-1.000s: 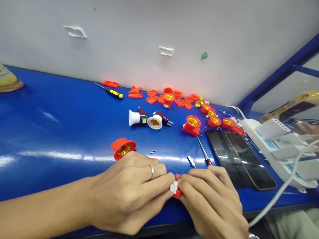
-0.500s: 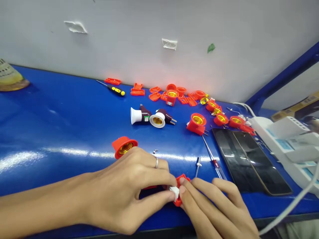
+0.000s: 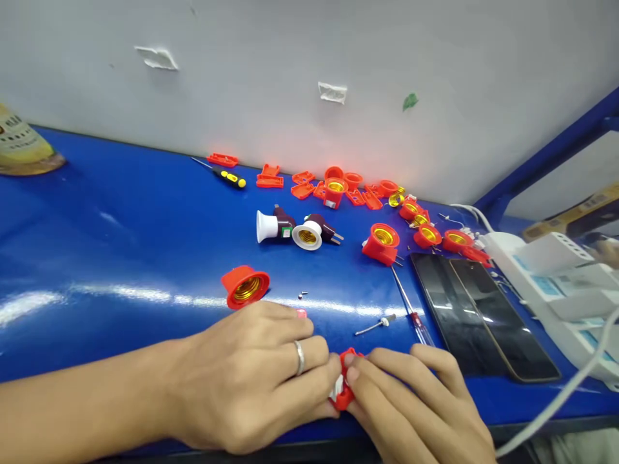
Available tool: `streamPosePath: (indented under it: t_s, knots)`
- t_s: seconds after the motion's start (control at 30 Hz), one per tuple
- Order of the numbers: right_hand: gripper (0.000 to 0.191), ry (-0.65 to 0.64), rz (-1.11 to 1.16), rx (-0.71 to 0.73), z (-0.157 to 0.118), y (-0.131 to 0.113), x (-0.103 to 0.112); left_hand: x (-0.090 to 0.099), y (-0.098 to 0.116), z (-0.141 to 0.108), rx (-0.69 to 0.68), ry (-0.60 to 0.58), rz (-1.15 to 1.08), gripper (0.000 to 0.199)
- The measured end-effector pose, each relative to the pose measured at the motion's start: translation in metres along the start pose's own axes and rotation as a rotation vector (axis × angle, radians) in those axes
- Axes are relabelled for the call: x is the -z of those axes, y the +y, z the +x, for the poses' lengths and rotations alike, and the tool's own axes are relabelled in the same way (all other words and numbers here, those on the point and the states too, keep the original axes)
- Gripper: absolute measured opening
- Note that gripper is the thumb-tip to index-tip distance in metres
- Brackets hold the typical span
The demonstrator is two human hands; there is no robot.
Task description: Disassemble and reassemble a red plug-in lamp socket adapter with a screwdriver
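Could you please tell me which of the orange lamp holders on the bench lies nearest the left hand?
It is the orange lamp holder just beyond the left hand, lying apart from the others, which sit farther back.

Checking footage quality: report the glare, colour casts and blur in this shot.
Head view: white glare streaks the blue bench top; a reddish glow tints the wall above the orange lamp-holder parts; the left hand, right hand and red plastic part show no heavy blur.
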State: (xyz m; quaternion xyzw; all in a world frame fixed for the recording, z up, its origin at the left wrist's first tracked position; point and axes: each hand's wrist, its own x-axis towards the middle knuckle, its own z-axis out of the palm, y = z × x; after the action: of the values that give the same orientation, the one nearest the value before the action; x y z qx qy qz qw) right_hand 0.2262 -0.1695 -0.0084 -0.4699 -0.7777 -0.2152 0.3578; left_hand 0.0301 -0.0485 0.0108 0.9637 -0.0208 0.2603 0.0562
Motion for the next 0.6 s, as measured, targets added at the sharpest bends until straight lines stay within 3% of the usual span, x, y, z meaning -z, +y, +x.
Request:
streamPosePath:
  t_s: [0.17,0.27,0.4,0.6]
  knots:
    - [0.01,-0.031,0.065,-0.026,-0.002,0.006,0.003,0.006,-0.002,0.003,-0.094,-0.011,-0.021,0.053]
    - [0.004,-0.081,0.039,-0.002,-0.01,0.018,0.014,0.006,0.004,0.001,-0.115,0.0,0.028,0.045]
    - [0.011,-0.163,-0.001,0.002,-0.022,0.028,0.021,0.003,0.008,-0.003,-0.162,-0.058,0.108,0.033]
    - [0.014,-0.184,0.048,-0.088,-0.025,0.024,0.016,0.004,-0.003,-0.005,-0.057,-0.071,0.225,0.022]
